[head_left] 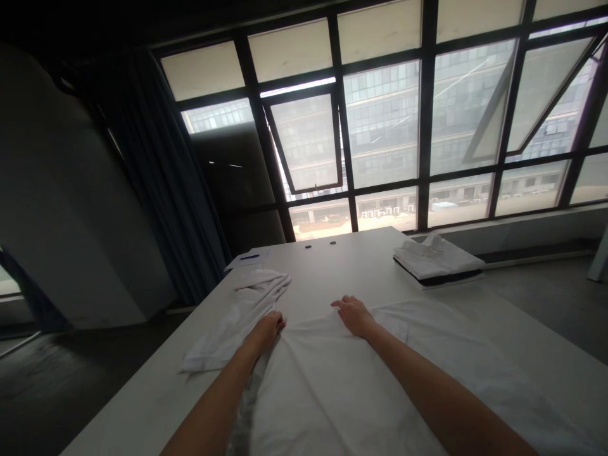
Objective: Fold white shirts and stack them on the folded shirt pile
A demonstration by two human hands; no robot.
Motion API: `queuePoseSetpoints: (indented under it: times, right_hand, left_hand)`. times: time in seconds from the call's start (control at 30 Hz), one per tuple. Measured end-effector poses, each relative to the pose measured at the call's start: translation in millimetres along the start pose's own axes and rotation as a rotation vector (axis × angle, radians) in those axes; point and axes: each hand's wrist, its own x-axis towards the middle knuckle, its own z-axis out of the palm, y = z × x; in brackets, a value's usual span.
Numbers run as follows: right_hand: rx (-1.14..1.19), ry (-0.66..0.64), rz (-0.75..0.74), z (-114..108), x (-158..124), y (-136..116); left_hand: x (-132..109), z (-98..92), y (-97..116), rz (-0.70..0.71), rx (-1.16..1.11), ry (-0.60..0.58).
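A white cloth garment (327,380), which looks like a T-shirt, lies spread over the near part of the white table (323,272). My left hand (270,329) is closed on its far left corner, pinching the cloth. My right hand (354,315) rests on the far edge of the same garment, its index finger stretched out to the left and the fingers apart. A sleeve-like flap shows just right of that hand. Close by my left hand, a second white garment (228,332) lies loosely folded along the table's left side.
On the table's right side sits a folded stack of white clothes (437,256) with a dark layer beneath. Papers with a blue pen (249,257) lie at the far left corner. Beyond the table are large windows (382,126) and a blue curtain (161,183).
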Motion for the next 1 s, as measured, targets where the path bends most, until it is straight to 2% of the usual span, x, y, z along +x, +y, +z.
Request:
queuePoseSetpoints:
  times: [0.13,0.27,0.4,0.5,0.6,0.77,0.9,1.0]
  right_hand:
    - [0.015,-0.02,0.014,1.6,3.2,1.9]
    - [0.038,-0.055,0.073,3.8,13.2,6.0]
    - [0.05,-0.083,0.139,5.1,24.3,8.6]
    - [0.045,-0.085,0.187,5.4,28.6,8.6]
    - [0.044,-0.076,0.215,6.0,30.2,9.5]
    - [0.053,-0.059,0.245,8.3,32.5,12.5]
    - [0.047,0.004,0.256,8.6,27.6,9.0]
    - [0.038,0.024,0.192,6.9,19.5,3.6]
  left_hand:
    - [0.1,-7.1,13.4,-0.001,0.07,0.025]
    - [3.6,-5.1,53.2,0.036,0.081,0.062]
    - [3.1,25.3,112.9,0.098,0.064,0.051]
    - [-5.7,52.3,142.8,0.116,0.06,0.014]
    - [-16.3,64.8,146.6,0.099,0.052,-0.03]
    - [-28.2,59.4,129.9,0.023,0.06,-0.05]
    - [-33.2,56.9,129.1,-0.012,0.077,-0.004]
    - [-37.0,56.4,133.5,-0.023,0.096,0.035]
